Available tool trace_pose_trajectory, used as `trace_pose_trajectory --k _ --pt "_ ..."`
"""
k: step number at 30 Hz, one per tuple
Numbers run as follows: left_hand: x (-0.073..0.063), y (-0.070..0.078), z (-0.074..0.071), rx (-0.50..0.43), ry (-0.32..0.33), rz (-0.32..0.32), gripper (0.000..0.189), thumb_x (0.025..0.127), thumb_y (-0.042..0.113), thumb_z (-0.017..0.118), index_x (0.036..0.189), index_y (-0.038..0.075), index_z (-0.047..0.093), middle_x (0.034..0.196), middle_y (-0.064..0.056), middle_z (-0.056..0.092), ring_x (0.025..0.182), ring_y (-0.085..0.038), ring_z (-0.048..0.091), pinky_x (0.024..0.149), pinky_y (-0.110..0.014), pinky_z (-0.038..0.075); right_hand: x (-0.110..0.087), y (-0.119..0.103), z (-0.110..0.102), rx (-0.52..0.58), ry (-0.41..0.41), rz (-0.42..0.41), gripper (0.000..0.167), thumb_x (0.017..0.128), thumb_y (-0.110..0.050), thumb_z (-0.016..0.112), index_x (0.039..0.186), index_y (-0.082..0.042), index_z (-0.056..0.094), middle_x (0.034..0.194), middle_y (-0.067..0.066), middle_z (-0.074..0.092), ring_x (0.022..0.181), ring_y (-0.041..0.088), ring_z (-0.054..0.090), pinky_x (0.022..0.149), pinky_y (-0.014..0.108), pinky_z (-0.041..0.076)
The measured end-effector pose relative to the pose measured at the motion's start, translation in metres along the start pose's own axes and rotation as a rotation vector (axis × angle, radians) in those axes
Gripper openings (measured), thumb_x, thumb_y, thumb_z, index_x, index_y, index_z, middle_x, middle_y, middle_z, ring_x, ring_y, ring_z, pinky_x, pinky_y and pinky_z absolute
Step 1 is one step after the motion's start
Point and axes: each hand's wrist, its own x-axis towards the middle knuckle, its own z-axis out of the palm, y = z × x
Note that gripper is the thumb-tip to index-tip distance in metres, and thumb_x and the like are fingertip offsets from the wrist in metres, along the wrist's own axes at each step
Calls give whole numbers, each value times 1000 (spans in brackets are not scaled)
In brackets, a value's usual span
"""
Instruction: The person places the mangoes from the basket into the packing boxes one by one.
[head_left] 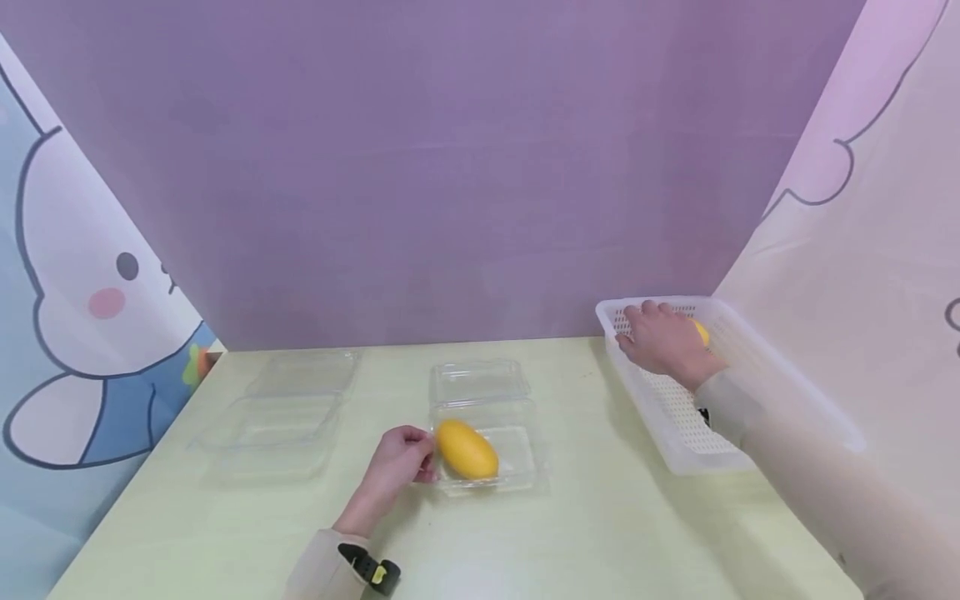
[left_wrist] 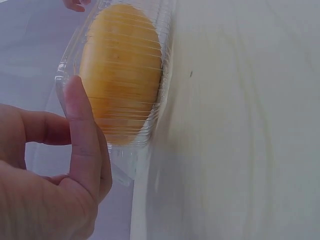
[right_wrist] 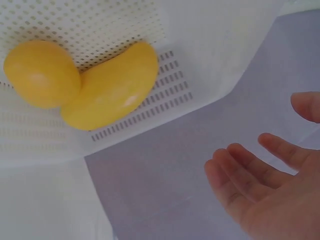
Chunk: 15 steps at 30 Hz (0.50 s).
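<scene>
A yellow mango (head_left: 467,448) (left_wrist: 122,65) lies in an open clear clamshell box (head_left: 517,467) (left_wrist: 120,150) at the table's middle. My left hand (head_left: 420,457) (left_wrist: 62,112) pinches the box's left rim, with the thumb (left_wrist: 82,135) against its wall. Far right, my right hand (head_left: 637,327) (right_wrist: 260,165) reaches into a white perforated basket (head_left: 678,425) (right_wrist: 210,45) with its fingers loosely spread and holding nothing. Two yellow mangoes (right_wrist: 42,72) (right_wrist: 112,87) lie touching in the basket's far corner, a little apart from the hand. In the head view only a bit of one mango (head_left: 701,332) shows behind the hand.
A second open clear clamshell box (head_left: 273,425) sits on the pale green table (head_left: 600,533) at the left. A purple backdrop closes off the far side, and printed curtains hang to the left and right. The basket stands at the table's right edge.
</scene>
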Motion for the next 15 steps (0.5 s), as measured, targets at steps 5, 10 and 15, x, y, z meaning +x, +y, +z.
trace_pose_trajectory --k 5,10,15 --pt "-2 0 2 5 3 5 20 97 5 56 112 -10 56 82 -16 59 61 -19 61 62 -31 60 7 21 1 52 -34 36 56 100 -33 49 136 10 48 131 37 51 121 56 48 94 71 42" --pt "-4 -1 4 -6 -9 11 20 97 4 55 111 -11 55 80 -15 58 61 -19 61 61 -31 60 10 45 -6 105 -62 71 61 101 -35 48 142 11 43 138 39 45 127 59 41 101 72 37" --pt "-3 -1 6 -17 -21 14 19 96 3 55 110 -11 55 78 -14 58 61 -19 61 60 -31 60 12 65 -10 177 -62 116 62 101 -35 48 146 8 41 143 39 41 130 59 37 103 74 34"
